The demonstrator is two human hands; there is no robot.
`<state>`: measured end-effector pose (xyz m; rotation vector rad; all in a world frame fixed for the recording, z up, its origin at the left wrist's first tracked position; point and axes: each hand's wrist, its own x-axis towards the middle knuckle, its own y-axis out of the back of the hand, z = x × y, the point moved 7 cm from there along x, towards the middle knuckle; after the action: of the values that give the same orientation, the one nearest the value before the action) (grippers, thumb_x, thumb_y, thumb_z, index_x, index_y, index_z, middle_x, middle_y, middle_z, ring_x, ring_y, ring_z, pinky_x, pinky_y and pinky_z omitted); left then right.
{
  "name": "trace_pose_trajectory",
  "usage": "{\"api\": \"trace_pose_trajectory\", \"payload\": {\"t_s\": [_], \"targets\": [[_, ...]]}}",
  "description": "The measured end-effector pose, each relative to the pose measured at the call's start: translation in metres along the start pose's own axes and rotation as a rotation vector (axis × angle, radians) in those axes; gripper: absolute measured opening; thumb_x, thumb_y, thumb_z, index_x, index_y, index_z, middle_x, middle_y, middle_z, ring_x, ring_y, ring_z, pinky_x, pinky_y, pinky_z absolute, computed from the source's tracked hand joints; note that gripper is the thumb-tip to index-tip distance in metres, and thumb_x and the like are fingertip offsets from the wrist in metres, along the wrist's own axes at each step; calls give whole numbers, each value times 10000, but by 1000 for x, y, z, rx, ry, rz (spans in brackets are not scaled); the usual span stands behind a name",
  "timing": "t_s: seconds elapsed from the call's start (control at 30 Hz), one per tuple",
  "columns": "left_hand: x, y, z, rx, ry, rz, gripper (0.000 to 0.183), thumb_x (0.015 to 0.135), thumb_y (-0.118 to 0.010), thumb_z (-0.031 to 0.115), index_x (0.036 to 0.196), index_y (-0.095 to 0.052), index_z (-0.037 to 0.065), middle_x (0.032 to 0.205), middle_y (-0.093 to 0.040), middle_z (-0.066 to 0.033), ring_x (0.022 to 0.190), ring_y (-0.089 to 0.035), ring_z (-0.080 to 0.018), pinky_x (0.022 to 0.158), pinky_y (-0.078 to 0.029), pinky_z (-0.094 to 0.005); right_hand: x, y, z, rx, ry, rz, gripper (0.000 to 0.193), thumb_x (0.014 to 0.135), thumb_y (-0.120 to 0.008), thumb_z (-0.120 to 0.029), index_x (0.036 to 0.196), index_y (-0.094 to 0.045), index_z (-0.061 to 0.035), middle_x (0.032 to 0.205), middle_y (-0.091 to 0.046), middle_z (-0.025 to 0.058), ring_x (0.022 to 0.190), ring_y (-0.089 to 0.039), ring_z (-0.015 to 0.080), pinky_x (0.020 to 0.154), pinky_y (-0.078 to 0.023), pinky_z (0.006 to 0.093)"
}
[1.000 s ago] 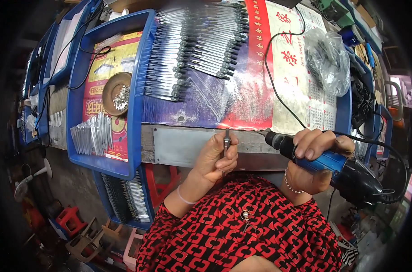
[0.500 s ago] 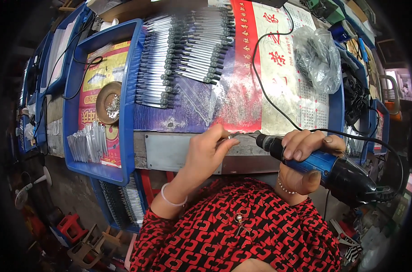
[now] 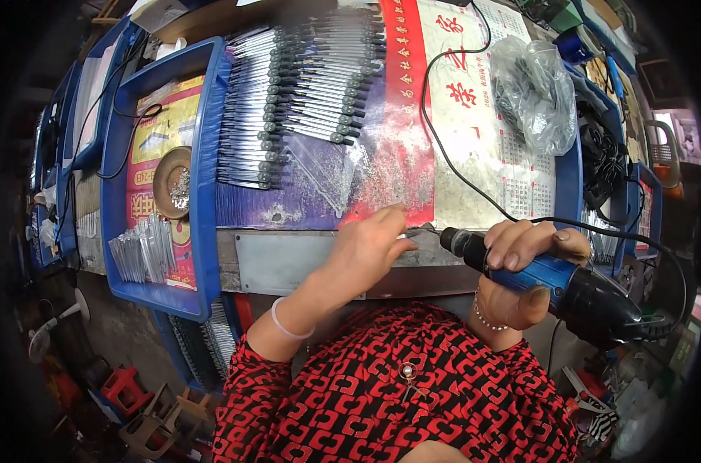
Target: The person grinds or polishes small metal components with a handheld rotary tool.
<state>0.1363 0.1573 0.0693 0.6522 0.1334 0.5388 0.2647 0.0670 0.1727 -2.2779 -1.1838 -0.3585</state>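
Observation:
In my right hand (image 3: 511,251) is a blue and black power drill (image 3: 542,279), fingers wrapped round its body. Its black chuck points left, past the near edge of the bench. Just left of the chuck, my left hand (image 3: 372,245) is closed in a pinch, back of the hand upward. A small pale tip shows at its fingertips; the rest of what it holds is hidden. Beyond my hands lie two rows of slim silver rods with dark ends, a left row (image 3: 249,116) and a right row (image 3: 327,100).
At left stands a blue tray (image 3: 205,193) with a round brown dish (image 3: 162,184) of small metal bits and a bundle of silvery strips (image 3: 141,251). A black cable (image 3: 452,158) loops across the printed sheet to the drill. A clear plastic bag (image 3: 549,100) lies at right.
My left hand has shifted a little right and turned its back further upward, still pinched. The right hand holds the drill as before. The whole bench scene sits slightly further left in view.

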Motion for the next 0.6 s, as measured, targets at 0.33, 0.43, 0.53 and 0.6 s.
{"api": "trace_pose_trajectory", "payload": {"t_s": [0.33, 0.43, 0.53, 0.6], "targets": [[-41, 11, -34, -800, 492, 200, 95, 821, -616, 15, 875, -546, -22, 809, -632, -79, 672, -590, -66, 569, -481, -204, 2, -3, 39, 23, -20, -10, 515, 785, -690, -255, 1127, -347, -79, 733, -506, 77, 635, -536, 200, 633, -471, 362], [-40, 6, -27, -791, 436, 170, 131, 817, -637, 48, 853, -532, -20, 733, -611, -73, 630, -585, -79, 544, -477, -220, 0, -5, 49, -10, -9, 17, 523, 789, -683, -255, 1138, -337, -76, 718, -501, 73, 620, -537, 193, 598, -478, 342], [-32, -2, -14, -617, 307, 133, 200, 790, -669, 94, 816, -500, -11, 689, -590, -106, 594, -609, -195, 522, -478, -302, -2, -1, 46, -34, 2, 42, 533, 785, -688, -274, 1136, -339, -74, 711, -500, 71, 605, -536, 188, 602, -476, 344], [-20, -2, 5, -210, 69, 121, 184, 769, -682, 77, 824, -532, -14, 692, -607, -125, 595, -599, -221, 533, -475, -288, 1, -1, 40, -55, 31, 55, 538, 784, -690, -286, 1135, -342, -74, 709, -501, 70, 600, -536, 187, 602, -474, 344]]}}
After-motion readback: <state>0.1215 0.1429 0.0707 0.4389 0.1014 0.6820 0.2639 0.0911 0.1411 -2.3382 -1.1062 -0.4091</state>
